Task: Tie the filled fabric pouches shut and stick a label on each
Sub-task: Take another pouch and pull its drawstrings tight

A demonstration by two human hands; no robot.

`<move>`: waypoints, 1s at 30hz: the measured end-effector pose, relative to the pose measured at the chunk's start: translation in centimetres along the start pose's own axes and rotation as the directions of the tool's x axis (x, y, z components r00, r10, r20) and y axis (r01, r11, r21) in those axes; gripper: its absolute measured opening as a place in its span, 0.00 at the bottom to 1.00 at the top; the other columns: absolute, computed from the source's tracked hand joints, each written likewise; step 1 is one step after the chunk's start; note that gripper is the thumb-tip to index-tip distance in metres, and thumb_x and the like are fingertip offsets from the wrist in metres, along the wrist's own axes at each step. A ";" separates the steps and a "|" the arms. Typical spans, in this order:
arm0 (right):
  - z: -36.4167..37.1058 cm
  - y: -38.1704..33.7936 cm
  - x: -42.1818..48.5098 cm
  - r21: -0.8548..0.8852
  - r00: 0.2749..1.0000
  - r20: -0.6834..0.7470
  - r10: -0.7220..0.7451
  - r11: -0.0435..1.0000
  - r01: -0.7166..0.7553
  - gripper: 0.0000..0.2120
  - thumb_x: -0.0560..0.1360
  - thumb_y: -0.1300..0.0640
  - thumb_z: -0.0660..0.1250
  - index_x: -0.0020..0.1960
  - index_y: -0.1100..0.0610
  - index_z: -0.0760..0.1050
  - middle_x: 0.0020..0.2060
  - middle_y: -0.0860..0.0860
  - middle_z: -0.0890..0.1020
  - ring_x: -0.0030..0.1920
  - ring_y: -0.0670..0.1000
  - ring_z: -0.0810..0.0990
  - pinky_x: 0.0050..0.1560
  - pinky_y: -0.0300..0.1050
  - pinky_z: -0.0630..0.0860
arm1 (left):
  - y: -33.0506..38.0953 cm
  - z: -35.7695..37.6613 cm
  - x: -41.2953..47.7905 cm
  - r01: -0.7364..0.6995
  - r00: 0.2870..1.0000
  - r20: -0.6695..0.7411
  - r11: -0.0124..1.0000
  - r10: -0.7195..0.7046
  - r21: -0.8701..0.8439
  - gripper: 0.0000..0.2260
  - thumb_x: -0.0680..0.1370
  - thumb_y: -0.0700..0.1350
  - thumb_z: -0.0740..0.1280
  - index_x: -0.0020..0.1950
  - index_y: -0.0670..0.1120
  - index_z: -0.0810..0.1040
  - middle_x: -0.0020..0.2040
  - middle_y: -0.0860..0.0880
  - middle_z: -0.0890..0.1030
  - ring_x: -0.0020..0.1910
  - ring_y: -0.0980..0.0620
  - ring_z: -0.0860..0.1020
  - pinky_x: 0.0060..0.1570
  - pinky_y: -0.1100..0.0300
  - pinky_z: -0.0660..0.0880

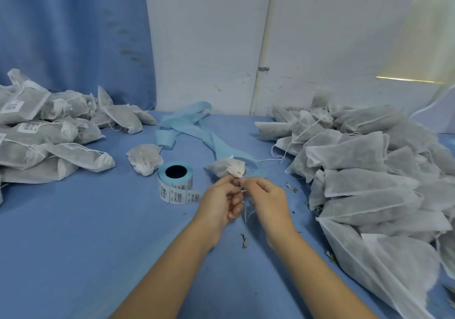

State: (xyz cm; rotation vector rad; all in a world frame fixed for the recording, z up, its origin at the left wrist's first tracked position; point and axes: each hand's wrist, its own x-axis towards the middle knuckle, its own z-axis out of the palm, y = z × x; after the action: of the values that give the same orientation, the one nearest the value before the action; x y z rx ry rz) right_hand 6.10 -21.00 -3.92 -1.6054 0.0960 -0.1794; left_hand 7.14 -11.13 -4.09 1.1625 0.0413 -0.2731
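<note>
**Q:** Location of the pouch?
**A:** The pouch (226,167) lies on the table (73,232) at centre, just right of the label roll (176,183). Its gathered neck points toward me.

**Q:** Hand state?
**A:** My left hand (220,201) pinches the neck between thumb and fingertips. My right hand (264,199) pinches it right alongside, and the fingertips of both hands nearly meet. A thin string (248,212) hangs looped beneath them (blurred; I cannot tell which fingers hold it).

**Q:** Surrounding stock?
**A:** The labelled pile (37,134) is at far left and the unlabelled pile (357,170) at right. One spare pouch (145,158) lies near the roll, on its far left side. A pale blue strip (187,126) curls behind.
</note>
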 end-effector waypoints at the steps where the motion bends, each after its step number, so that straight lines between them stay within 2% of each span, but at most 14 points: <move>1: -0.1 0.0 0.0 0.028 1.000 0.005 0.019 0.999 -0.019 0.06 0.74 0.60 0.68 0.40 0.58 0.83 0.35 0.50 0.83 0.38 0.43 0.78 0.37 0.28 0.72 | -0.1 0.1 -0.1 -0.003 1.000 0.005 1.000 0.003 0.026 0.13 0.76 0.32 0.53 0.54 0.43 0.72 0.25 0.51 0.63 0.20 0.56 0.60 0.23 0.64 0.52; 4: -0.4 0.0 0.1 0.157 0.995 0.036 0.096 0.982 -0.101 0.06 0.73 0.63 0.68 0.40 0.59 0.82 0.37 0.52 0.83 0.41 0.47 0.79 0.44 0.34 0.74 | -0.2 0.1 -0.2 -0.002 1.000 0.018 1.000 0.001 0.030 0.12 0.76 0.32 0.53 0.46 0.45 0.73 0.24 0.52 0.62 0.20 0.57 0.59 0.22 0.65 0.52; 7: -0.6 -0.1 0.3 0.246 0.978 0.110 0.177 0.948 -0.200 0.07 0.73 0.61 0.66 0.40 0.58 0.82 0.40 0.51 0.85 0.43 0.48 0.79 0.44 0.38 0.72 | 0.0 0.1 -0.1 0.026 0.999 0.024 0.999 -0.026 -0.031 0.13 0.75 0.31 0.52 0.41 0.46 0.69 0.23 0.52 0.60 0.19 0.57 0.57 0.23 0.65 0.49; 10: -0.9 -0.3 0.6 0.282 0.953 0.194 0.231 0.918 -0.280 0.11 0.74 0.60 0.65 0.36 0.54 0.83 0.41 0.49 0.85 0.43 0.47 0.79 0.45 0.38 0.71 | 0.1 0.0 -0.1 0.049 0.998 0.038 0.996 -0.047 -0.072 0.14 0.75 0.31 0.50 0.42 0.46 0.70 0.22 0.53 0.59 0.18 0.58 0.56 0.22 0.65 0.49; 14: -1.5 -0.5 1.0 0.372 0.905 0.291 0.309 0.835 -0.405 0.15 0.73 0.61 0.65 0.30 0.54 0.83 0.37 0.49 0.84 0.40 0.46 0.78 0.45 0.38 0.72 | 0.3 -0.1 -0.2 0.086 0.994 0.079 0.989 -0.077 -0.119 0.18 0.75 0.31 0.51 0.50 0.47 0.76 0.22 0.53 0.59 0.18 0.59 0.55 0.23 0.65 0.49; 17: -1.5 -0.4 1.3 0.428 0.886 0.314 0.340 0.783 -0.452 0.11 0.72 0.63 0.65 0.34 0.58 0.83 0.35 0.51 0.83 0.38 0.48 0.78 0.44 0.39 0.72 | 0.2 0.0 -0.2 0.109 0.989 0.110 0.986 -0.095 -0.126 0.17 0.75 0.31 0.50 0.49 0.47 0.74 0.21 0.54 0.59 0.17 0.59 0.55 0.23 0.65 0.48; 20: -1.4 -0.1 1.5 0.452 0.877 0.326 0.354 0.756 -0.473 0.05 0.66 0.62 0.67 0.38 0.61 0.81 0.35 0.52 0.83 0.39 0.49 0.78 0.46 0.41 0.73 | 0.1 -0.1 -0.2 0.146 0.984 0.122 0.981 -0.131 -0.130 0.16 0.76 0.32 0.50 0.46 0.49 0.71 0.21 0.54 0.58 0.17 0.59 0.55 0.21 0.66 0.49; 22: -1.3 0.1 1.6 0.466 0.876 0.327 0.355 0.746 -0.476 0.08 0.63 0.61 0.67 0.41 0.62 0.80 0.36 0.53 0.83 0.40 0.50 0.78 0.47 0.42 0.73 | 0.0 -0.1 -0.1 0.159 0.981 0.131 0.979 -0.142 -0.127 0.15 0.76 0.32 0.50 0.46 0.49 0.71 0.21 0.54 0.58 0.17 0.59 0.56 0.21 0.66 0.50; 25: -1.2 0.4 1.7 0.497 0.885 0.313 0.345 0.735 -0.462 0.07 0.68 0.61 0.66 0.43 0.61 0.80 0.37 0.52 0.83 0.40 0.50 0.78 0.47 0.41 0.73 | -0.1 -0.2 0.0 0.117 0.988 0.112 0.987 -0.104 -0.111 0.16 0.77 0.32 0.53 0.48 0.48 0.76 0.22 0.53 0.59 0.18 0.58 0.57 0.20 0.67 0.52; 27: -1.5 0.4 1.8 0.530 0.901 0.287 0.324 0.730 -0.432 0.06 0.74 0.60 0.64 0.44 0.58 0.80 0.39 0.50 0.84 0.40 0.48 0.80 0.47 0.40 0.73 | -0.4 -0.2 -0.1 0.036 0.997 0.073 0.999 -0.034 -0.026 0.13 0.79 0.34 0.57 0.51 0.46 0.78 0.23 0.53 0.62 0.19 0.58 0.60 0.20 0.68 0.54; 29: -1.9 0.4 2.1 0.522 0.916 0.269 0.296 0.755 -0.397 0.07 0.76 0.59 0.62 0.44 0.57 0.79 0.41 0.50 0.85 0.42 0.46 0.81 0.49 0.39 0.74 | -0.7 -0.1 -0.2 -0.076 0.997 -0.007 0.978 0.079 0.192 0.08 0.80 0.37 0.60 0.52 0.44 0.79 0.23 0.53 0.66 0.20 0.56 0.64 0.22 0.66 0.60; 30: -2.1 0.4 2.1 0.501 0.923 0.265 0.278 0.779 -0.378 0.07 0.77 0.59 0.62 0.44 0.56 0.78 0.41 0.50 0.85 0.42 0.46 0.81 0.50 0.39 0.74 | -0.9 -0.1 -0.2 -0.126 0.987 -0.047 0.933 0.151 0.337 0.07 0.80 0.39 0.61 0.51 0.45 0.78 0.23 0.53 0.69 0.21 0.56 0.67 0.24 0.65 0.64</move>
State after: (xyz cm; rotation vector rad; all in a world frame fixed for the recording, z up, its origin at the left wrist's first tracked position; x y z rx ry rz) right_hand 7.78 -23.40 -4.12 -1.0007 0.1721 0.2019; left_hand 6.75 -11.32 -4.93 1.5059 -0.0253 -0.1137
